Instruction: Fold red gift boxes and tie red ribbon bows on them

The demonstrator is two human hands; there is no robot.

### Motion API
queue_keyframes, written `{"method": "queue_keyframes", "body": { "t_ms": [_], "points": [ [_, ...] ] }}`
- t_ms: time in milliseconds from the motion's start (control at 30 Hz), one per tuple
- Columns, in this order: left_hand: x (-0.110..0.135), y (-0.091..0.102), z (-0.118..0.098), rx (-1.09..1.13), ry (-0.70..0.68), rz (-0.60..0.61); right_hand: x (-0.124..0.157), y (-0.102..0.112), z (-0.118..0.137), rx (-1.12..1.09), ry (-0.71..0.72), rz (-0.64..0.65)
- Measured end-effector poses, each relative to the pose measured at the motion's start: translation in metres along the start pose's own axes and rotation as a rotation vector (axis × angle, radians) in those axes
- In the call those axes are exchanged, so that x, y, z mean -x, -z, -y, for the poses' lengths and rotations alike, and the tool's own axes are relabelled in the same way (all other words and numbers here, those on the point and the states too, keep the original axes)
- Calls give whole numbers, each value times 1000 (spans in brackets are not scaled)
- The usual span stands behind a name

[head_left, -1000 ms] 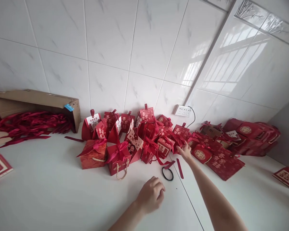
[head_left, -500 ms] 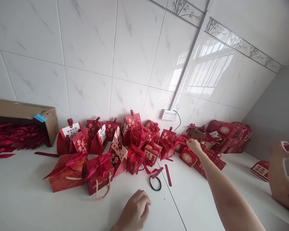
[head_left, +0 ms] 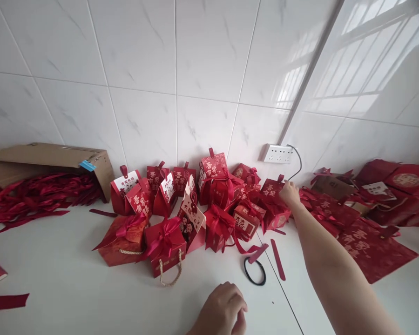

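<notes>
My right hand (head_left: 289, 193) reaches far across the white counter (head_left: 63, 284) and rests, fingers curled, on a small red gift box (head_left: 278, 215) among a cluster of red gift boxes (head_left: 209, 200) against the tiled wall. What the fingers hold is hidden. My left hand (head_left: 222, 311) lies near the bottom edge with fingers curled loosely on the counter, nothing visible in it. A black hair tie (head_left: 254, 271) and a red paper strip (head_left: 277, 265) lie between the two hands. Two ribboned boxes with rope handles (head_left: 165, 246) stand at the front of the cluster.
A cardboard box (head_left: 56, 160) on its side at the left spills red ribbons (head_left: 35, 197). Flat red bags and boxes (head_left: 370, 223) are piled at the right. A wall socket (head_left: 277, 153) with a plugged cable sits behind the cluster. A loose ribbon (head_left: 5, 301) lies at the bottom left.
My right hand has moved from the round-labelled box at the right to a box nearer the socket. The view has swung back leftward and the bag at the right edge is out of view.
</notes>
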State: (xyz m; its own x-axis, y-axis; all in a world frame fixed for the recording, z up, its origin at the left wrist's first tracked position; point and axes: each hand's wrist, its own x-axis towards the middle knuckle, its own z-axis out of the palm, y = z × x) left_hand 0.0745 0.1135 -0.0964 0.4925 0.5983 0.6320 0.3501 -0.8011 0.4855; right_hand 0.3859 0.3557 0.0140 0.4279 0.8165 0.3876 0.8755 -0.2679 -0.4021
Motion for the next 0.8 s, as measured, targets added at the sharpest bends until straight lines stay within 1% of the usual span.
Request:
{"method": "queue_keyframes", "body": {
  "t_ms": [167,233,300,400,467,533,567,600,633,667,700,733,800],
  "points": [
    [-3,4,-8,1,21,2,9,6,2,34,-20,-47],
    [-5,8,-9,15,31,15,13,14,5,28,-42,-95],
    [-6,10,-10,30,35,27,16,28,10,15,-56,-176],
    [-7,13,-9,47,48,50,19,62,23,-29,-33,-325],
    [-8,15,-9,62,64,72,28,93,33,-164,17,-444],
    [-10,17,-7,102,100,85,48,126,43,-358,96,-523],
    [-12,18,-7,134,132,83,63,142,48,-443,145,-524],
    [-14,20,-6,174,178,73,81,155,52,-509,193,-497],
    [-15,22,-4,219,235,47,102,166,56,-563,247,-455],
    [-17,24,-3,266,298,-10,124,173,59,-613,300,-401],
    [-18,26,-2,314,358,-104,148,175,61,-659,352,-322],
    [-18,29,0,360,406,-232,172,173,63,-681,402,-240],
    [-16,37,2,439,447,-530,219,157,64,-687,464,-78]
  ]
}}
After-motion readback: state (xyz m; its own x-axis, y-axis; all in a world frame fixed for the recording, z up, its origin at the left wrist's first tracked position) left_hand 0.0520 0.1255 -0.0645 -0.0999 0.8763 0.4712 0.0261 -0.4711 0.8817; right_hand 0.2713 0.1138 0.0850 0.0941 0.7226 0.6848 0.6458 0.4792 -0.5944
